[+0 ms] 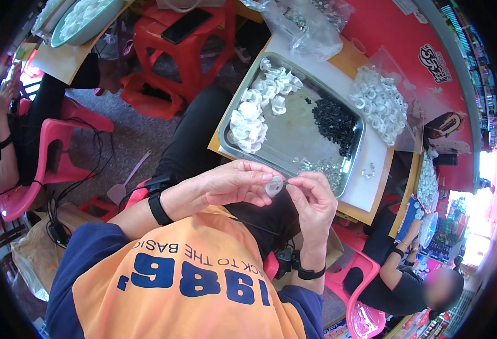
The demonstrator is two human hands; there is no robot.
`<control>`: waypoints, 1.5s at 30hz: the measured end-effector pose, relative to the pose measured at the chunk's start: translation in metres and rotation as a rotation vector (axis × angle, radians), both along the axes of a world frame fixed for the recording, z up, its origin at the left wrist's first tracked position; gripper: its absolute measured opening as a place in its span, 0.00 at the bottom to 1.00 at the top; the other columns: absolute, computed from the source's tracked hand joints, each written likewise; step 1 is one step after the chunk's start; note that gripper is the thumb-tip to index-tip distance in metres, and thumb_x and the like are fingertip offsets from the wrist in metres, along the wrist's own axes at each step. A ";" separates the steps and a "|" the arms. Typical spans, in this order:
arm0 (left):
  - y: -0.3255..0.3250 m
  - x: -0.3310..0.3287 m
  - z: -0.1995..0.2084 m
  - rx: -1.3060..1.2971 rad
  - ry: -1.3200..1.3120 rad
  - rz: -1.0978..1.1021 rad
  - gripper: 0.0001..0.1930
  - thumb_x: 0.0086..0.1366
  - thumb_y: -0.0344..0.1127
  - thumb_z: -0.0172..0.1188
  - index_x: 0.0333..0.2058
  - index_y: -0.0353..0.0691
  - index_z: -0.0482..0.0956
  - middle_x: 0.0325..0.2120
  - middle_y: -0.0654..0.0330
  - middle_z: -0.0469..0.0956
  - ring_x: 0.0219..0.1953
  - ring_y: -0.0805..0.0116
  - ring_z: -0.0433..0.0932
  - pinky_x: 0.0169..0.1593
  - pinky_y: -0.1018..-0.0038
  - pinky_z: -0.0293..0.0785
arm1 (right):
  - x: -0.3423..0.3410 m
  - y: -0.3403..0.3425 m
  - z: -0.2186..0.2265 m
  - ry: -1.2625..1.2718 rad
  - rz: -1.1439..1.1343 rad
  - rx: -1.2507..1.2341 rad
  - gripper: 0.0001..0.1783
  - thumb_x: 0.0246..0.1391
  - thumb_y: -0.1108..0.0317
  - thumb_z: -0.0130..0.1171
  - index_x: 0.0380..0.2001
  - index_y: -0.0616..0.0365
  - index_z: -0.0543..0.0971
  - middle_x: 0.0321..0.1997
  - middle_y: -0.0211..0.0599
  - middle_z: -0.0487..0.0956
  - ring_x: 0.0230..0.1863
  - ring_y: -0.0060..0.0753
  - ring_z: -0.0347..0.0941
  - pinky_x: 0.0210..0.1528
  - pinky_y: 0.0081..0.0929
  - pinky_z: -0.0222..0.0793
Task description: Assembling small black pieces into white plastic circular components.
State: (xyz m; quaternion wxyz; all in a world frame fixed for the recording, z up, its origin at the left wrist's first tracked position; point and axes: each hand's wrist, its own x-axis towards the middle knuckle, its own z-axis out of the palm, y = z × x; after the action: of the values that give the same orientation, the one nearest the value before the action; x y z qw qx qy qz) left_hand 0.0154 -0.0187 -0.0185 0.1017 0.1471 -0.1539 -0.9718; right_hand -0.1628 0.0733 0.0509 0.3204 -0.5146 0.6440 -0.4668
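Note:
Between the thumb and fingers of my left hand [240,183] is a small round whitish translucent plastic piece [274,186]. My right hand [314,203] is close beside it, its thumb and forefinger pinched together at the piece's right side. Whatever that pinch holds is too small to make out. Just beyond my hands lies a metal tray [294,133]. White plastic pieces [248,121] are heaped along its left side, small black parts [336,124] at its right. Tiny clear parts [322,169] gather in its near right corner.
A bag of white ring-shaped pieces [379,101] lies right of the tray, another clear bag [310,25] behind it. On a red stool [183,51] rests a black phone [187,26]. Two other people sit nearby: one at left, one at right [412,288]. A green basin [84,25] stands far left.

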 end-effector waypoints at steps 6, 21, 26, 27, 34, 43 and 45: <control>0.001 0.002 0.002 0.002 -0.003 0.000 0.19 0.67 0.41 0.57 0.52 0.34 0.74 0.37 0.59 0.81 0.36 0.69 0.82 0.42 0.75 0.80 | 0.008 -0.005 0.009 0.310 0.094 -0.092 0.09 0.45 0.78 0.68 0.32 0.58 0.82 0.32 0.33 0.75 0.33 0.28 0.72 0.35 0.22 0.68; 0.003 0.002 0.001 -0.017 -0.011 -0.014 0.18 0.68 0.41 0.56 0.50 0.34 0.76 0.36 0.61 0.81 0.35 0.71 0.82 0.41 0.78 0.79 | 0.008 -0.003 0.006 0.546 0.146 -0.175 0.11 0.42 0.75 0.68 0.33 0.54 0.81 0.32 0.31 0.74 0.35 0.34 0.72 0.38 0.30 0.65; 0.003 0.002 0.000 -0.020 -0.019 -0.018 0.18 0.68 0.41 0.56 0.50 0.34 0.76 0.35 0.60 0.81 0.35 0.71 0.82 0.41 0.78 0.79 | 0.010 -0.005 0.007 0.597 0.158 -0.199 0.11 0.42 0.74 0.68 0.32 0.55 0.80 0.32 0.31 0.74 0.35 0.34 0.72 0.40 0.31 0.64; 0.003 0.002 0.000 -0.022 -0.023 -0.017 0.18 0.68 0.41 0.56 0.50 0.34 0.75 0.35 0.60 0.81 0.35 0.71 0.82 0.41 0.78 0.79 | 0.010 -0.006 0.008 0.628 0.166 -0.215 0.11 0.41 0.74 0.68 0.31 0.55 0.80 0.32 0.30 0.74 0.35 0.34 0.72 0.41 0.31 0.64; 0.004 0.003 -0.005 -0.080 -0.075 -0.018 0.16 0.68 0.37 0.56 0.49 0.33 0.77 0.38 0.59 0.81 0.35 0.71 0.82 0.42 0.78 0.79 | 0.008 -0.005 0.006 0.737 0.224 -0.247 0.11 0.41 0.74 0.68 0.31 0.54 0.79 0.31 0.30 0.74 0.34 0.34 0.72 0.43 0.31 0.63; -0.001 0.000 0.008 -0.259 -0.168 -0.018 0.16 0.68 0.35 0.57 0.50 0.33 0.76 0.39 0.56 0.81 0.38 0.70 0.81 0.47 0.75 0.80 | 0.012 -0.003 -0.006 0.131 0.026 0.125 0.09 0.50 0.78 0.64 0.36 0.62 0.79 0.36 0.32 0.76 0.30 0.19 0.73 0.32 0.19 0.70; 0.000 -0.003 0.014 -0.311 -0.171 0.059 0.15 0.68 0.35 0.56 0.49 0.32 0.76 0.39 0.57 0.80 0.40 0.70 0.81 0.48 0.74 0.80 | 0.010 -0.003 -0.014 0.099 0.007 0.106 0.09 0.50 0.78 0.65 0.36 0.62 0.79 0.36 0.32 0.76 0.30 0.19 0.73 0.32 0.19 0.70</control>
State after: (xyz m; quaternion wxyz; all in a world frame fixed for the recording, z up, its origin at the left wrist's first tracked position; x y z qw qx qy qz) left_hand 0.0123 -0.0187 -0.0046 0.1381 0.2162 -0.3060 -0.9168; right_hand -0.1527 0.0708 0.0365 0.3167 -0.5215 0.6811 -0.4048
